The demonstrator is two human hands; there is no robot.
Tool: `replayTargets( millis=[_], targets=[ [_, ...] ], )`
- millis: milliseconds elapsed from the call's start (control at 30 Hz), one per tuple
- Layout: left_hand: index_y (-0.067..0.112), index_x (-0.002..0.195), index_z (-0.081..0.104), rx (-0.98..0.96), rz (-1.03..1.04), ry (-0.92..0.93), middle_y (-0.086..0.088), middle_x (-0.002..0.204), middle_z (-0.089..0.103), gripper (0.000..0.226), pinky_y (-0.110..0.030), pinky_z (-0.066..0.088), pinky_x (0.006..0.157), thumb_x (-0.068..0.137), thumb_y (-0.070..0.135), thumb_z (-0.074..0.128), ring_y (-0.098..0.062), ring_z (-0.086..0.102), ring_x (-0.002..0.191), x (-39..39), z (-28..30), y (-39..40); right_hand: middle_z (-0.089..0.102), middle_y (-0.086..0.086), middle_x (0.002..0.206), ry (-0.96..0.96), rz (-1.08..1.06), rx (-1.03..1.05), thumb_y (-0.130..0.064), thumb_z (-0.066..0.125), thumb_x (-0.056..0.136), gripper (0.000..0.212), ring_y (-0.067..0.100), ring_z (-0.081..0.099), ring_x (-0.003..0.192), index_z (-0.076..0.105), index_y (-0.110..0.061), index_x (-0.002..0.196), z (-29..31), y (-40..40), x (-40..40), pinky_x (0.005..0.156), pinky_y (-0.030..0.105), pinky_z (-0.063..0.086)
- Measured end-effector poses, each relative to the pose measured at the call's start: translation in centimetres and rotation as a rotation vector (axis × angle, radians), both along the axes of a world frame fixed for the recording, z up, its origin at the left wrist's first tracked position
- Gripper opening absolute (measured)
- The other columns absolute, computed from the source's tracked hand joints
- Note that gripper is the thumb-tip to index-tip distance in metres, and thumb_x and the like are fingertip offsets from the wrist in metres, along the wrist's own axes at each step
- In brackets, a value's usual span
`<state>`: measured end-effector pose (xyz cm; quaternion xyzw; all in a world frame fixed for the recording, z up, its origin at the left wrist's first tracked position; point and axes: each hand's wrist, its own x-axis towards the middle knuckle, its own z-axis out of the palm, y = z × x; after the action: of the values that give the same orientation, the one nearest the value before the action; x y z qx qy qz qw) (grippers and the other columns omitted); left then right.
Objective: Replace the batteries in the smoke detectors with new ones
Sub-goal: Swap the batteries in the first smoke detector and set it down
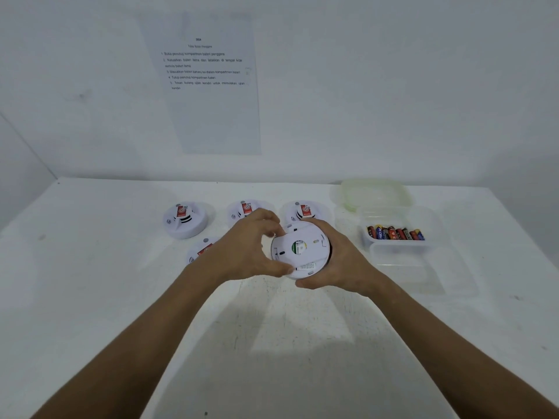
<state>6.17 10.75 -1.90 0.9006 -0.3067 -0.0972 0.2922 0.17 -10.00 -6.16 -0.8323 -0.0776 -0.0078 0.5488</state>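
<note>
**Both hands hold one smoke detector above the bench**

The held smoke detector (pixel 299 249) is in the middle of the view, lifted above the white bench (pixel 90 267), with its flat back side turned up toward the camera. A round green and white sticker shows at the centre of this back. The left hand (pixel 251 249) grips the left edge, with the fingers curled over the top rim and the thumb at the lower rim. The right hand (pixel 338 261) cups the right edge, its fingers wrapped around the side of the body.

Behind the hands, more detectors lie on the bench face up, each with a red label. The left detector (pixel 185 219) is fully visible. The middle detector (pixel 245 208) and the right detector (pixel 305 210) are partly hidden by the hands. The nearer detector (pixel 201 252) is half covered by the left wrist.

To the right stands a clear battery tray (pixel 435 225) with a row of mixed batteries (pixel 394 232) inside. In front of it, touching, stands a clear empty container (pixel 423 273). Behind the tray lies a pale green lid (pixel 376 193).

A printed instruction sheet (pixel 208 86) hangs on the wall.
</note>
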Motion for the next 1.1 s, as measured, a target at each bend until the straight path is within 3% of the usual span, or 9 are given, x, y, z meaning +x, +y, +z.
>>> replayTargets(
  millis=[133, 200, 367, 567, 767, 900, 967, 1100],
  targets=[
    [0.018, 0.104, 0.057, 0.153, -0.083, -0.141, 0.011, 0.105, 0.042, 0.076, -0.029, 0.051, 0.078, 0.047, 0.068, 0.060, -0.011, 0.051, 0.092, -0.4, 0.6, -0.9, 0.063, -0.010, 0.122, -0.007, -0.014, 0.008, -0.003, 0.093, 0.056, 0.092, 0.010, 0.061, 0.114, 0.049, -0.023, 0.135, -0.4, 0.0, -0.3, 0.093, 0.024, 0.053],
    [0.017, 0.102, 0.055, 0.165, -0.108, -0.183, 0.010, 0.102, 0.041, 0.076, -0.029, 0.052, 0.074, 0.047, 0.069, 0.056, -0.012, 0.052, 0.087, -0.4, 0.7, -1.4, 0.063, -0.009, 0.121, -0.009, -0.020, 0.001, -0.002, 0.093, 0.055, 0.092, 0.009, 0.061, 0.112, 0.049, -0.025, 0.133, -0.5, -0.4, -0.5, 0.092, 0.024, 0.054],
    [0.019, 0.096, 0.049, 0.170, -0.123, -0.234, 0.009, 0.096, 0.039, 0.069, -0.027, 0.051, 0.067, 0.048, 0.069, 0.058, -0.011, 0.051, 0.080, -0.4, 1.0, -2.4, 0.062, -0.008, 0.121, -0.020, 0.006, -0.029, -0.011, 0.089, 0.053, 0.088, 0.011, 0.061, 0.112, 0.050, -0.031, 0.129, 0.0, -1.6, -0.7, 0.093, 0.027, 0.053],
    [0.019, 0.092, 0.048, 0.132, -0.060, -0.236, 0.010, 0.092, 0.040, 0.066, -0.027, 0.048, 0.066, 0.047, 0.067, 0.057, -0.011, 0.049, 0.077, -0.9, 1.1, -3.6, 0.062, -0.007, 0.118, -0.034, 0.051, -0.043, -0.016, 0.088, 0.051, 0.087, 0.009, 0.060, 0.108, 0.051, -0.025, 0.129, 1.2, -2.9, -0.5, 0.089, 0.023, 0.053],
    [0.017, 0.097, 0.054, -0.022, 0.048, -0.168, 0.006, 0.098, 0.046, 0.062, -0.036, 0.054, 0.077, 0.050, 0.054, 0.069, -0.013, 0.051, 0.088, -1.9, 0.0, -4.5, 0.062, -0.016, 0.120, 0.018, 0.191, -0.041, 0.000, 0.091, 0.058, 0.090, -0.002, 0.060, 0.108, 0.048, -0.038, 0.128, 2.3, -5.8, 0.4, 0.085, 0.013, 0.051],
    [0.013, 0.098, 0.058, -0.187, 0.166, -0.200, 0.004, 0.097, 0.049, 0.058, -0.033, 0.055, 0.076, 0.052, 0.044, 0.076, -0.013, 0.054, 0.089, -2.8, -1.0, -3.8, 0.065, -0.014, 0.116, 0.028, 0.144, 0.035, 0.004, 0.091, 0.056, 0.089, 0.004, 0.064, 0.105, 0.052, -0.030, 0.129, 2.7, -8.1, 0.8, 0.083, 0.026, 0.057],
    [0.015, 0.096, 0.059, -0.246, 0.253, -0.202, 0.004, 0.098, 0.050, 0.055, -0.026, 0.055, 0.075, 0.053, 0.041, 0.078, -0.011, 0.055, 0.090, -3.5, -1.9, -3.1, 0.065, -0.011, 0.116, 0.022, 0.125, 0.055, 0.003, 0.093, 0.054, 0.092, 0.005, 0.064, 0.105, 0.051, -0.026, 0.131, 2.9, -9.4, 0.9, 0.080, 0.024, 0.057],
    [0.018, 0.092, 0.056, -0.147, 0.383, -0.109, 0.007, 0.095, 0.049, 0.054, -0.028, 0.051, 0.072, 0.050, 0.048, 0.073, -0.010, 0.054, 0.085, -5.3, -5.6, -2.0, 0.061, -0.011, 0.122, -0.005, 0.129, 0.034, -0.008, 0.096, 0.048, 0.098, 0.004, 0.060, 0.111, 0.048, -0.025, 0.132, 3.3, -11.9, 0.7, 0.085, 0.020, 0.054]
  ],
)
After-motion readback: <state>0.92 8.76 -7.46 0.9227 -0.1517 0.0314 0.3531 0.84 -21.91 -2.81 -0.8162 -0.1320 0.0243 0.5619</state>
